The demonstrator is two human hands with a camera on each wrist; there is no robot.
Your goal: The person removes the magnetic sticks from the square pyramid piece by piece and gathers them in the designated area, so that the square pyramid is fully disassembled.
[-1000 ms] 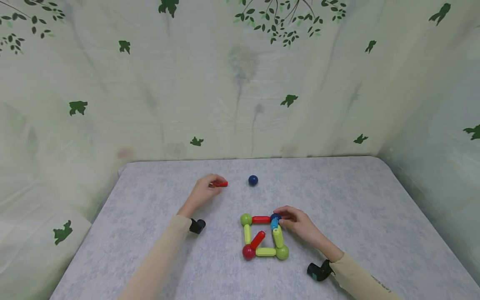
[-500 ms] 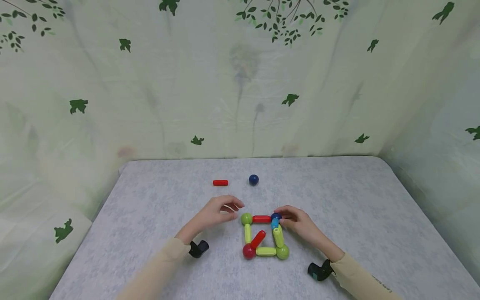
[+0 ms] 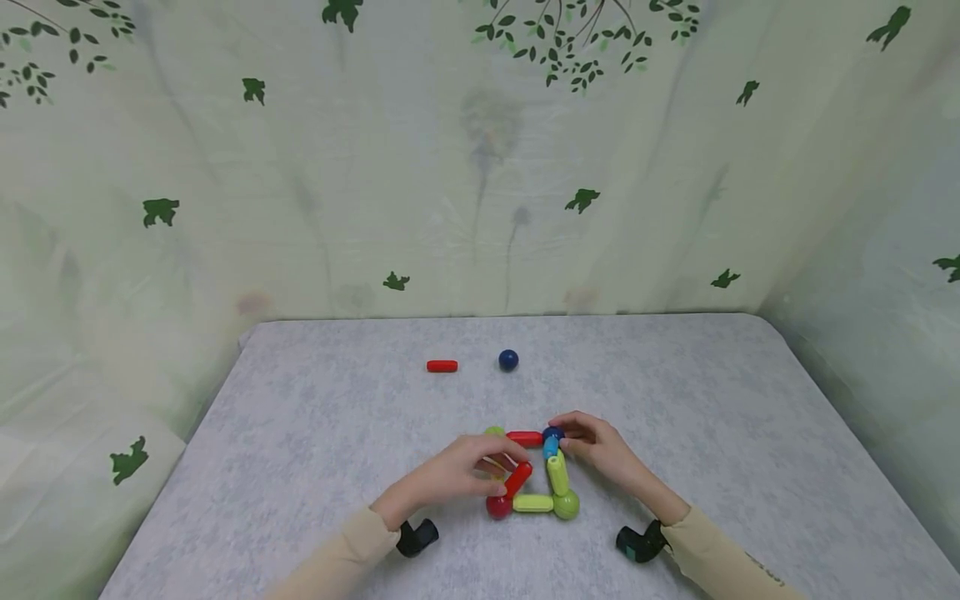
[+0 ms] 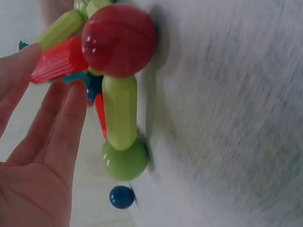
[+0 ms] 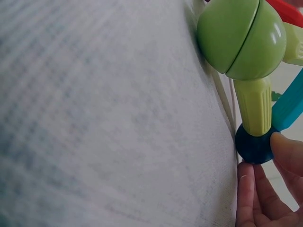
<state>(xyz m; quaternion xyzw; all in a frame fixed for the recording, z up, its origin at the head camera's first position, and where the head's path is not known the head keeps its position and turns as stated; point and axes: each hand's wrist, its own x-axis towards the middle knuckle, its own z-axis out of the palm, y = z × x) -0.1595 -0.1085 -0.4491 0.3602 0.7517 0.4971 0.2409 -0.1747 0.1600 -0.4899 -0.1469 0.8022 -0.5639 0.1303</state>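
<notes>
Magnetic rods and balls form a square frame on the table, seen in the head view. At its near left corner, a red rod (image 3: 519, 477) leans up from a red ball (image 4: 118, 40). My left hand (image 3: 468, 467) reaches around that rod, thumb and extended fingers on opposite sides of its upper end. At the far right corner my right hand (image 3: 600, 450) pinches a dark blue ball (image 5: 253, 146) between thumb and fingers. A light blue rod (image 5: 289, 106) rises from this ball. The near right corner is a green ball (image 3: 566, 505) with a raised yellow-green rod (image 3: 556, 467).
Beyond the frame lie a loose red rod (image 3: 442, 366) and a second dark blue ball (image 3: 508, 360). A green ball (image 4: 125, 161) at the far left corner is partly hidden by my left hand in the head view. A leaf-patterned curtain (image 3: 420, 192) hangs behind the table (image 3: 712, 400).
My left hand has let go of the loose red rod, leaving it at the back, and come nearer and right to the frame's leaning red rod. The right hand stays on the blue ball.
</notes>
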